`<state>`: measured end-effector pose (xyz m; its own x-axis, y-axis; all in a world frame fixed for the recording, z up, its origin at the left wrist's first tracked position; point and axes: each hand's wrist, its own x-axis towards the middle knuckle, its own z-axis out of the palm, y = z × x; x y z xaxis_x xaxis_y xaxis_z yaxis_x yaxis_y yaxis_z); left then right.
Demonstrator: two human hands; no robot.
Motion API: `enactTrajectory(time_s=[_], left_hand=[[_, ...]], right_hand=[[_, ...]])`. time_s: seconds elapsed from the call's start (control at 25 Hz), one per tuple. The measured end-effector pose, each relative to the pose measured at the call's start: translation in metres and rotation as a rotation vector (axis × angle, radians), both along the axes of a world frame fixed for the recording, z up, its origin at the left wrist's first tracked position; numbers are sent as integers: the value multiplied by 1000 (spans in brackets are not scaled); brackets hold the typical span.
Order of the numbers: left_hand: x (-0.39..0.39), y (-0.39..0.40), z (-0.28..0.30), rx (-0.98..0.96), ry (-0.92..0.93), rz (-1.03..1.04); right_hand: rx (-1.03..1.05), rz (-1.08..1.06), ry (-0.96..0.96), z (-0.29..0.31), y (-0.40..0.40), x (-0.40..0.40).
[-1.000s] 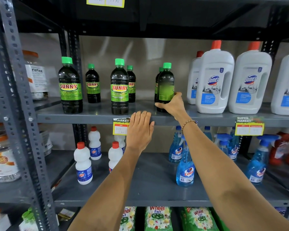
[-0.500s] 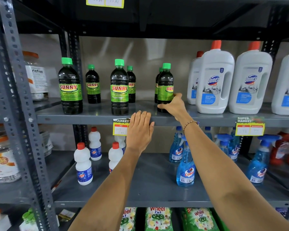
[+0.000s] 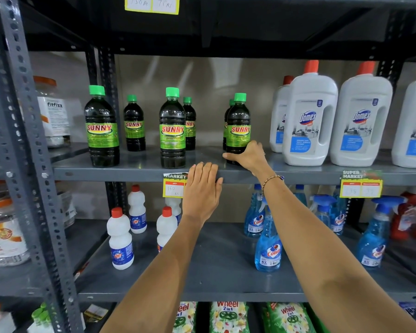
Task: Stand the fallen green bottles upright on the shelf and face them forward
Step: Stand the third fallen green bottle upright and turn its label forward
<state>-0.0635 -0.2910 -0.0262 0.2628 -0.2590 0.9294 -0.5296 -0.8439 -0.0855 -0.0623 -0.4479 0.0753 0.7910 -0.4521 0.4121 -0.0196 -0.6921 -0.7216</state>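
Several dark SUNNY bottles with green caps stand upright on the grey metal shelf [image 3: 139,170]. My right hand [image 3: 249,157] grips the base of the right front bottle [image 3: 238,123], whose red-and-green label faces forward. Another bottle stands half hidden right behind it. The left front bottle [image 3: 102,127] and middle front bottle [image 3: 172,129] also face forward, with smaller-looking ones [image 3: 134,124] behind. My left hand [image 3: 202,188] rests flat, fingers together, on the shelf's front edge, holding nothing.
White Domex jugs [image 3: 309,121] stand close to the right of the gripped bottle. Yellow price tags [image 3: 173,188] hang on the shelf edge. Below are white Rin bottles [image 3: 120,239] and blue Colin sprays [image 3: 267,246]. A perforated upright post [image 3: 22,145] stands at the left.
My right hand has turned the right front bottle on the spot, so its SUNNY label came round from the side to face forward. My left hand has stayed on the shelf edge.
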Motion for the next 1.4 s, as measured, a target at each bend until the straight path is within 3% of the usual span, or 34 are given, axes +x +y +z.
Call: enactTrajectory(time_s=[0.36,0.6,0.76,1.0,1.4], left_hand=[[0,-1,0,10,6,12],[-14,-6,8,-37,49,48],[-12,-29,57,-227,264,23],[13,-45,106,-184,999,-253],[10,-39,103,-283,946,-347]], right_hand=[[-12,22,7,1,0,-3],[308,290,57,8,-13,-17],[338,208,-13,16,-38,-25],[352,239,-62,6,-31,-18],[281,241,-73,4,-30,-31]])
